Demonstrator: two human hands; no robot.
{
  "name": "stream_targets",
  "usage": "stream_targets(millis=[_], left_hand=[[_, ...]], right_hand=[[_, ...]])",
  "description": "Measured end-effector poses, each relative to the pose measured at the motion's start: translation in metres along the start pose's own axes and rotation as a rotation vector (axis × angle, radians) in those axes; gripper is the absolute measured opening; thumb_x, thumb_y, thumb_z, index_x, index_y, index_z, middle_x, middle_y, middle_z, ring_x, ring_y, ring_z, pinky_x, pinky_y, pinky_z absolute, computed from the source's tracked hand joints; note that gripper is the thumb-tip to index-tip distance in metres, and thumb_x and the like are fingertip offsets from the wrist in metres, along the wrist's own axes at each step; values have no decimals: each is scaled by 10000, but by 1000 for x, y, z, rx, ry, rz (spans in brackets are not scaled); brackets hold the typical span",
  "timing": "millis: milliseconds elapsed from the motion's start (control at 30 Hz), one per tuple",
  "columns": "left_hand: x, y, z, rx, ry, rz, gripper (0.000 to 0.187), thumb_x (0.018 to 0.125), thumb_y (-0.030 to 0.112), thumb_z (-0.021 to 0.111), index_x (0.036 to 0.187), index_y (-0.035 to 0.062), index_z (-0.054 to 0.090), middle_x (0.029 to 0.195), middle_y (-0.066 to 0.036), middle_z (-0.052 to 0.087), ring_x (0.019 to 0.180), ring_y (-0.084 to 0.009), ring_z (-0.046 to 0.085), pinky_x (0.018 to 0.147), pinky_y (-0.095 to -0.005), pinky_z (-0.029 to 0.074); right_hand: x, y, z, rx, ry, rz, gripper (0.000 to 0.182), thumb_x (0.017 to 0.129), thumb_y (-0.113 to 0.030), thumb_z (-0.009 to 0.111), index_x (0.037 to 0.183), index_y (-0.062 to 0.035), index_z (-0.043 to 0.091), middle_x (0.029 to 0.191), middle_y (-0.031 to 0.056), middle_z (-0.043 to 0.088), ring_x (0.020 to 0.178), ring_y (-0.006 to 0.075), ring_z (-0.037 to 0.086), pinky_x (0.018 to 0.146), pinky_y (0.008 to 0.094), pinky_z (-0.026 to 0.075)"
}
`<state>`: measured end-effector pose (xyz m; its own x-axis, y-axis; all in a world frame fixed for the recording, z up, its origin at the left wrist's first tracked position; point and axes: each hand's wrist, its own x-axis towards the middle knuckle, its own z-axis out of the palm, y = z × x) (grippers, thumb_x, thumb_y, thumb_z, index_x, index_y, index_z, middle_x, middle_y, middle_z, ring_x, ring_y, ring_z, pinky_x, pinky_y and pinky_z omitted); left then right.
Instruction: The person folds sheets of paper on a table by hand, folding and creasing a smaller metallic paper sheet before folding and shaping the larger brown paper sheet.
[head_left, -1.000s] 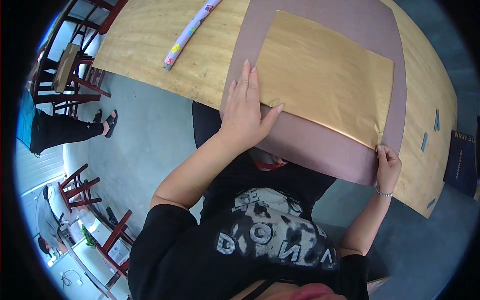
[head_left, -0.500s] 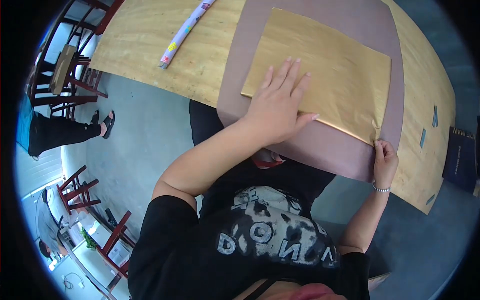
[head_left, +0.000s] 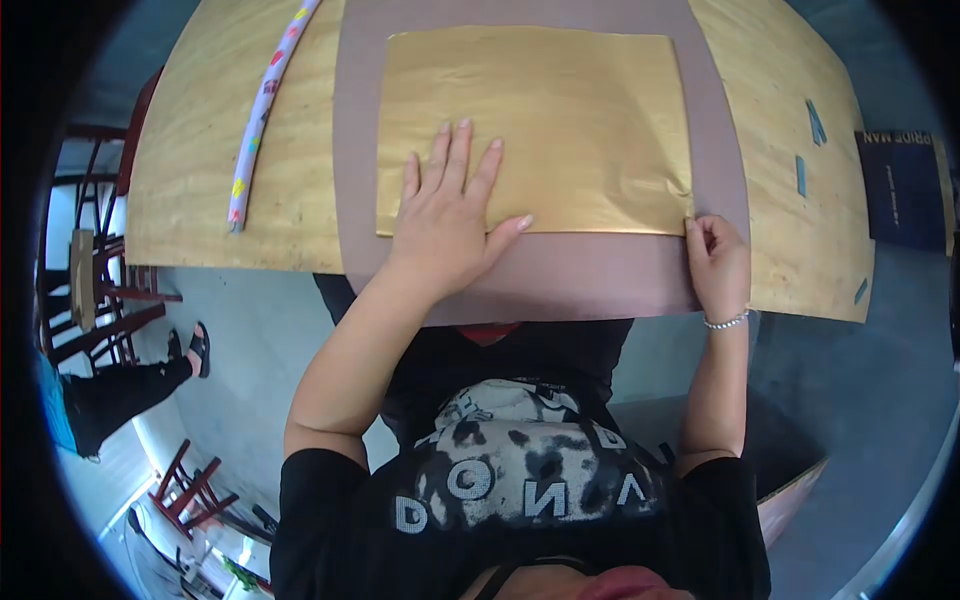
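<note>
A gold sheet [head_left: 570,120] with a shiny, paper-like surface lies flat on a larger mauve sheet [head_left: 590,275]. Its front edge runs straight, and faint creases show near the right side. My left hand [head_left: 445,220] rests palm down on the front left part of the gold sheet, fingers spread and thumb along the front edge. At the front right corner, my right hand [head_left: 718,260] pinches the gold sheet between thumb and curled fingers. A beaded bracelet circles that wrist.
A patterned roll [head_left: 260,120] lies on the wooden table [head_left: 200,160] at left. Small grey strips [head_left: 815,122] lie at right, near a dark box [head_left: 905,190] beyond the edge. A person's legs [head_left: 135,405] and red-brown chairs [head_left: 190,485] appear at left.
My view has turned, so the table and sheets now look straighter and sit further left. Both hands keep their places on the gold sheet.
</note>
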<state>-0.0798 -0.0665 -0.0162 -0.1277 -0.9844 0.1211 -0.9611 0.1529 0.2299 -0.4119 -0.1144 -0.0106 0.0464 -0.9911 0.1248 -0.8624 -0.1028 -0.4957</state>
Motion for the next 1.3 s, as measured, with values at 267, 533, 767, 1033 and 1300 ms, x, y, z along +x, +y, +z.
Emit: stream_targets(millis=[267,533,767,1033,1300], left_hand=[[3,5,-5,76,-61,3,816,922,577,550,1538,90,327,1609,-242,200,1500,-410,173,1177,-593,182],[4,8,-7,87,-82,0,829,909,535,599,1538,77,315,1618,-230,185,1497,-418,170,1173,-592,186],[5,9,-6,99,-83,4,837,908,538,598,1540,70,310,1621,-232,176,1499,-418,164,1174,-593,182],[5,9,-6,95,-104,1,846,908,552,592,1540,67,308,1621,-235,174,1499,-424,160,1171,-600,181],[5,8,-6,96,-88,6,849,902,554,599,1537,69,310,1621,-228,180,1497,-423,169,1167,-601,192]], right_hand=[[32,-1,-3,-234,27,-65,402,894,-390,701,729,-35,608,714,165,627,647,365,612,578,445,473],[104,-3,0,60,-52,-34,409,905,-420,675,843,-16,673,762,159,671,697,323,639,638,414,500],[139,-35,16,107,30,75,423,927,-428,639,903,-10,698,777,182,693,732,345,672,672,432,519],[152,-28,36,-80,137,23,408,945,-420,593,850,-34,689,797,204,693,774,398,670,707,492,522],[154,-26,41,-195,101,16,364,958,-369,566,873,-39,693,824,217,692,805,400,672,729,497,526]])
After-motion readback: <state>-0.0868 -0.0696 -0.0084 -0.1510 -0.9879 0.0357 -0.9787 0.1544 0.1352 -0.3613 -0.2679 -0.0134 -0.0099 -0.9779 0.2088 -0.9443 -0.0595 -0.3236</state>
